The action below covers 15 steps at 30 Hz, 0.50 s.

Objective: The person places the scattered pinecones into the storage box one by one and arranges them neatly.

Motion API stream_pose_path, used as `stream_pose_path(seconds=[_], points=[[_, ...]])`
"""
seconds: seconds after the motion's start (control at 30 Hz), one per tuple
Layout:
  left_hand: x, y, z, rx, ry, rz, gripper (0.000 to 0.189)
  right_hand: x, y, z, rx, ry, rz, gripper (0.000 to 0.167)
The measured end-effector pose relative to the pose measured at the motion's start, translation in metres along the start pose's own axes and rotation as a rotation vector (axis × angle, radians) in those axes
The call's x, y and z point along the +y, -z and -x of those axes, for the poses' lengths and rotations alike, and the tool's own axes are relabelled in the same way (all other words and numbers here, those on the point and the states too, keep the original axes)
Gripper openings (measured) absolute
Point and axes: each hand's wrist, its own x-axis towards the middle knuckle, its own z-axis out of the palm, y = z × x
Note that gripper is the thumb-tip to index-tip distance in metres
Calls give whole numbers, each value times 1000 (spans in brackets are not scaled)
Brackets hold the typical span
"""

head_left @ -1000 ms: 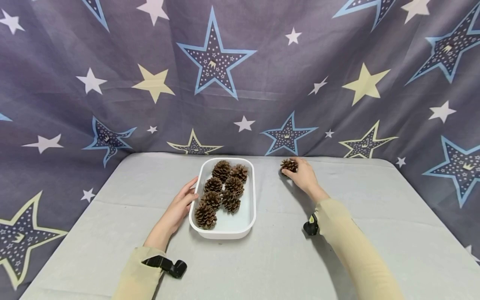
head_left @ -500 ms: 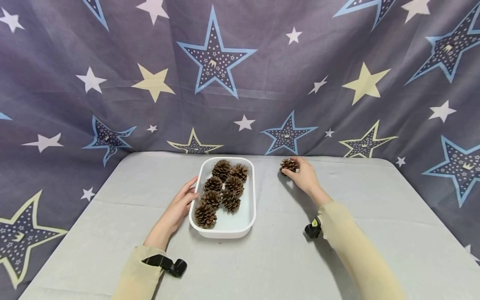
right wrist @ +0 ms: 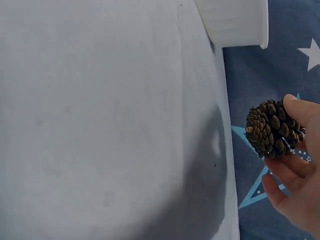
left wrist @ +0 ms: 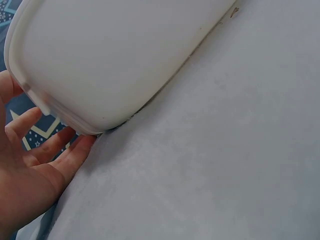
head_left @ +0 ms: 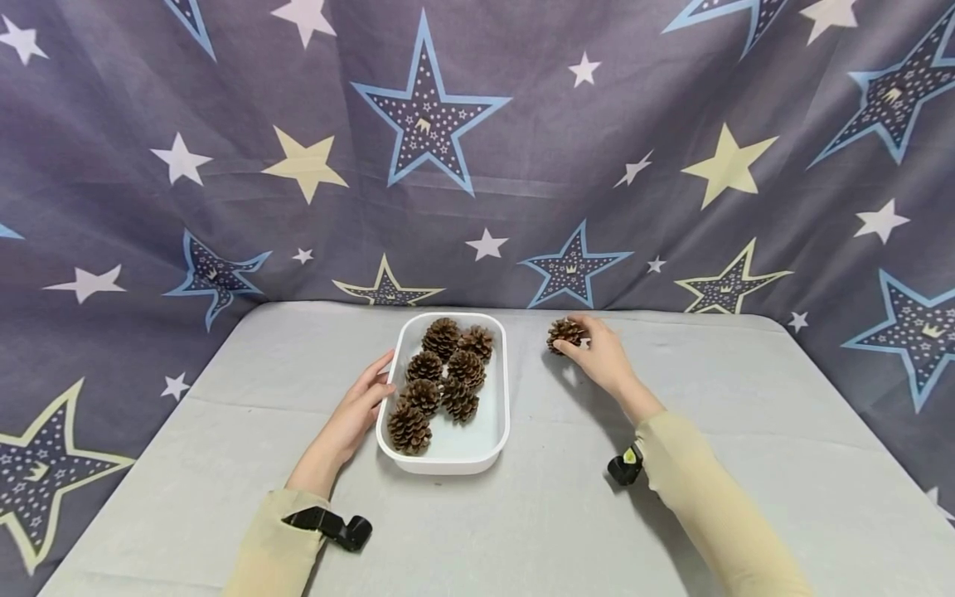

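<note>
Several brown pine cones (head_left: 466, 370) lie in a white rectangular container (head_left: 477, 452) at the middle of the table. At its left side rests my left hand (head_left: 360, 414), thumb at the rim and the fairly straight fingers touching the outer wall, as the left wrist view (left wrist: 35, 170) also has it. To the right of the container, near the table's back edge, my right hand (head_left: 606, 356) pinches one more pine cone (head_left: 564, 334) between thumb and fingers. The right wrist view shows this pine cone (right wrist: 272, 129) held at the fingertips, its shadow falling on the tabletop.
A light grey cloth covers the table (head_left: 552, 514). Right behind its back edge hangs a dark curtain (head_left: 522, 149) printed with stars. Black camera mounts (head_left: 346, 531) sit on both wrists, over beige sleeves.
My right hand has carried its pine cone a little to the left, toward the container. The left hand and the container have stayed in place.
</note>
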Motion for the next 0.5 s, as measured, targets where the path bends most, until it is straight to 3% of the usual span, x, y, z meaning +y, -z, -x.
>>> stream_pose_path(seconds=[0.5], points=[[0,0,0,1,2,1,58,-26,2,11,-18,104,-5,63]])
